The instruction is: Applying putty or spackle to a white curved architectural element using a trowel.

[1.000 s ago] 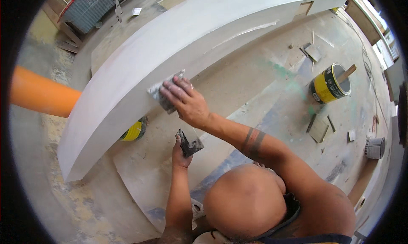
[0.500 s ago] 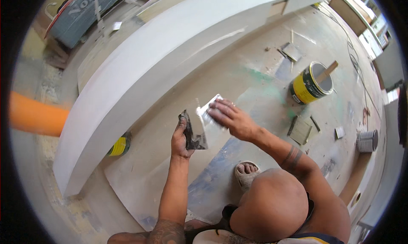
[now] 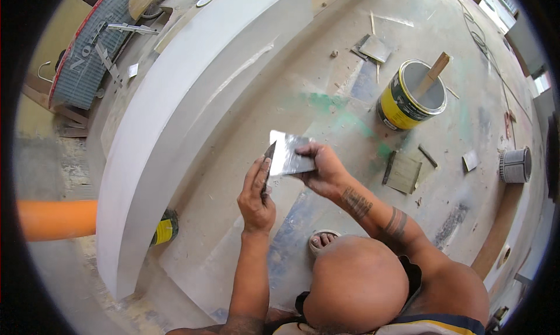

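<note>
My right hand grips a wide flat metal spatula blade, held level in front of me. My left hand holds a narrower dark putty knife upright and edge-on, its tip touching the left edge of the wide blade. Both hands hover above a dusty, putty-smeared floor, to the right of a long curved white panel.
A yellow can with a wooden stir stick stands at the right. A second yellow can sits under the panel's near end. Flat plates and a grey ribbed cup lie further right. An orange tube juts in from the left.
My right hand left the curved white panel with the wide blade and came back toward my left hand. The two blades now meet in front of me.
</note>
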`<act>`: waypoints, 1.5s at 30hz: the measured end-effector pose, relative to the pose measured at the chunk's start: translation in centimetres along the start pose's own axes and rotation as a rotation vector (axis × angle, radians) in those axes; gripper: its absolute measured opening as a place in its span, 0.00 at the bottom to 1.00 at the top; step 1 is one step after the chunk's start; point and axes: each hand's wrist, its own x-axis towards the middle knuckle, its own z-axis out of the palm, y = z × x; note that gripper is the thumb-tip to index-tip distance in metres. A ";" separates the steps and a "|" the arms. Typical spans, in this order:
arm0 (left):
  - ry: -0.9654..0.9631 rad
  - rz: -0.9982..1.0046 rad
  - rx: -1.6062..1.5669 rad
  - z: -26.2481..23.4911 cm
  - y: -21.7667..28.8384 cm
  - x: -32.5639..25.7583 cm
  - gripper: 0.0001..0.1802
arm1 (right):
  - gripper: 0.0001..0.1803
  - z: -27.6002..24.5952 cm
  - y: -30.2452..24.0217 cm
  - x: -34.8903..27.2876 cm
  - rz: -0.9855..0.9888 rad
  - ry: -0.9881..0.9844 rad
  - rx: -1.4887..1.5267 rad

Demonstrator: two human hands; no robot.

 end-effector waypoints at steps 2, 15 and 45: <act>0.003 -0.104 0.051 -0.3 -0.1 -0.4 0.35 | 0.15 -0.6 -1.8 2.2 -0.138 -0.005 0.020; 0.034 -0.368 -0.068 -0.4 -0.2 -4.0 0.23 | 0.17 5.7 -22.8 17.2 -1.562 0.262 -0.993; 0.111 -0.399 -0.138 -1.7 -0.8 -5.2 0.21 | 0.19 5.3 -19.0 19.3 -1.565 0.228 -0.994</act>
